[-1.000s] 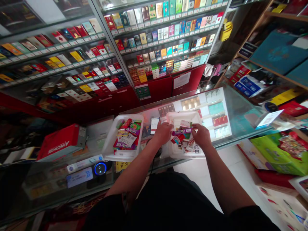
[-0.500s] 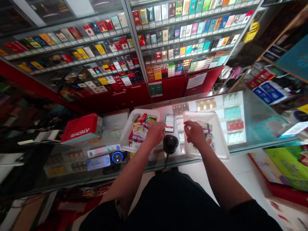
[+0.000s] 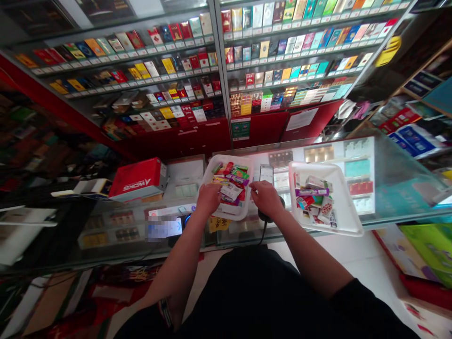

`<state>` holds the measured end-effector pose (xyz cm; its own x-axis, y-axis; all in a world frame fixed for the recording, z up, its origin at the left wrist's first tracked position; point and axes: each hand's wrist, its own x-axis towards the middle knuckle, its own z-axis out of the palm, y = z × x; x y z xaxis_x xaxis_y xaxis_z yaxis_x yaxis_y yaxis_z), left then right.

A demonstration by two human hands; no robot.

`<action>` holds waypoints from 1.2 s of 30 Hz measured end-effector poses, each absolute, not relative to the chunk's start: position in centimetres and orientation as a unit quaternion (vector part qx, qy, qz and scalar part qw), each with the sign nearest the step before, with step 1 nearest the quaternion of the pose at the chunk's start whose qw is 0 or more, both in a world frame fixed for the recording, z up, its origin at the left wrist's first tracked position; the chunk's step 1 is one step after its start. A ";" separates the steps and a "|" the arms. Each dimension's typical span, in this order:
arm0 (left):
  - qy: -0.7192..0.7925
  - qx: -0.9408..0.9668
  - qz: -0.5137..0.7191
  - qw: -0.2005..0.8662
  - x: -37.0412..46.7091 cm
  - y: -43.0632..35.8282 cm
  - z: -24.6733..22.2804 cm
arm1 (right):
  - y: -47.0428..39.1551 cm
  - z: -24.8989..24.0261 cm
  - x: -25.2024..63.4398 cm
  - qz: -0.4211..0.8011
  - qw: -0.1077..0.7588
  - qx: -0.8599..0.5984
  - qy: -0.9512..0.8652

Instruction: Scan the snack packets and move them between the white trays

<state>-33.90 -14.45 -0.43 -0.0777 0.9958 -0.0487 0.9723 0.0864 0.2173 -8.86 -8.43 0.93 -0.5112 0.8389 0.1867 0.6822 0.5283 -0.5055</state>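
White tray (image 3: 240,214) of packets (image 3: 231,190) sits between left hand (image 3: 209,200) and right hand (image 3: 265,199) — handling it seems the step; grips can't be told — shifting it would call for even support.

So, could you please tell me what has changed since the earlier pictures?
The left hand and right hand moved leftward from the right tray to opposite sides of the left tray. The purple packet, now released, lies in the right tray. The phone stayed between the trays.

Open air over right tray (image 3: 344,200), gap to left tray (image 3: 231,214) obstructed — phone (image 3: 266,173), black device (image 3: 262,216), right hand (image 3: 264,195)
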 end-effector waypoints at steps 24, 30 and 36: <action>0.699 0.705 -0.010 0.118 -37.8 -13.9 -3.5 | -12.1 -4.2 -18.2 0.150 0.009 -0.521 -0.840; 0.690 0.717 -0.026 0.101 -38.2 -13.5 -3.5 | -11.6 -4.8 -17.9 0.160 0.000 -0.529 -0.833; 0.697 0.708 -0.036 0.111 -39.2 -14.1 -3.4 | -11.4 -4.5 -17.1 0.185 0.040 -0.534 -0.824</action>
<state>-39.21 -14.06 -3.39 0.0269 0.9783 -0.2055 0.9944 -0.0051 0.1059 -17.09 -11.41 -4.54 -0.4258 0.8951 -0.1319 0.8658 0.3608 -0.3468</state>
